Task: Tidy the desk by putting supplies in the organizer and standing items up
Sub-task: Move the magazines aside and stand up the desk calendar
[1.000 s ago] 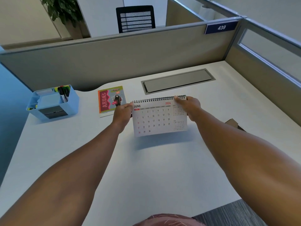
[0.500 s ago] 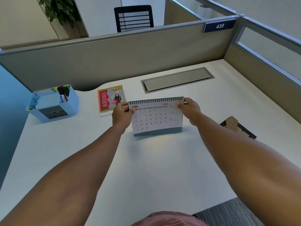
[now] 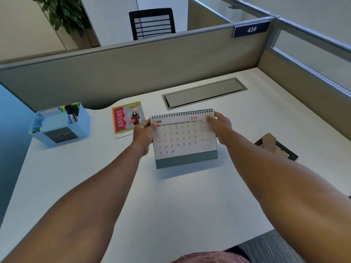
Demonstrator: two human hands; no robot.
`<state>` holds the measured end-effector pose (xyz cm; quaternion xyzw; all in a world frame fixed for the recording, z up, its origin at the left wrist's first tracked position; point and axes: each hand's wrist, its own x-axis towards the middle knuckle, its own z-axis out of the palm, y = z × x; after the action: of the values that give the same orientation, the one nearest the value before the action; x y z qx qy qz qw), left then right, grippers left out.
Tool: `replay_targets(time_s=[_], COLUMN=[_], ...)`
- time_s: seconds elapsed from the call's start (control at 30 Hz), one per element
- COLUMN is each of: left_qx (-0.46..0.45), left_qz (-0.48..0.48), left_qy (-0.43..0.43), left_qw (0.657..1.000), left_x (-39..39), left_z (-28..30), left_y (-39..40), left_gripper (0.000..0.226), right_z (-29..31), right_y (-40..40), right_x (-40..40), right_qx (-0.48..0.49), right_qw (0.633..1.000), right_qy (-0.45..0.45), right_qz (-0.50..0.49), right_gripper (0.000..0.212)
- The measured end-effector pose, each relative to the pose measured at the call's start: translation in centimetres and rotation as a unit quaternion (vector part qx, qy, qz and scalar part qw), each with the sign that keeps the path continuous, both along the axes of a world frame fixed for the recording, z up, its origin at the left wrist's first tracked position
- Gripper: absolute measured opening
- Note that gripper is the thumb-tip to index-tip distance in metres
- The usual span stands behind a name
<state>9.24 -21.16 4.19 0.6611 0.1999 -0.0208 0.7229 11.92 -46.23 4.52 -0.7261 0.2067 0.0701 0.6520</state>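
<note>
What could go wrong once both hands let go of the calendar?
1. The calendar stands on its base while the left hand and right hand pinch its top corners; if the base is not spread, it may fold flat on release.
2. The booklet lies close to the left hand; a withdrawing wrist could nudge it.
3. The frame lies face down near the right forearm and could be swept.
</note>
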Motion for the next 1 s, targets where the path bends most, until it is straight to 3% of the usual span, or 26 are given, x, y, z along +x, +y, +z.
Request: replay_targets(time_s=[0.2, 0.37, 0.47, 0.73, 1.0], left_qx=[-0.031, -0.032, -0.029, 0.004, 0.022], left_qz=[0.036, 0.068, 0.076, 0.050, 0.052], left_qy=[0.025, 0.032, 0.030, 0.008, 0.065], left_qw=[0.999, 0.997, 0.996, 0.999, 0.996], left_x=[1.9, 3.8, 4.7, 7.3, 9.4], left_z=[0.5, 1.2, 1.7, 3.5, 4.4], left_y=[-2.3, -5.2, -7.2, -12.5, -16.7], left_gripper=[0.015, 0.015, 0.016, 0.027, 0.042], right_z=[-1.2, -1.5, -0.8, 1.8, 2.1], right_y=[-1.9, -4.4, -6.4, -10.9, -14.2], right_x=[1.6, 2.9, 3.9, 7.9, 10.5], right_qx=[-0.068, -0.165, -0.127, 0.013, 0.025], right_qw=[0.996, 0.985, 0.991, 0.999, 0.999], right_qy=[0.053, 0.024, 0.013, 0.006, -0.024], right_qz=[0.022, 0.043, 0.033, 0.042, 0.022], right_gripper=[0.023, 0.028, 0.026, 0.047, 0.039])
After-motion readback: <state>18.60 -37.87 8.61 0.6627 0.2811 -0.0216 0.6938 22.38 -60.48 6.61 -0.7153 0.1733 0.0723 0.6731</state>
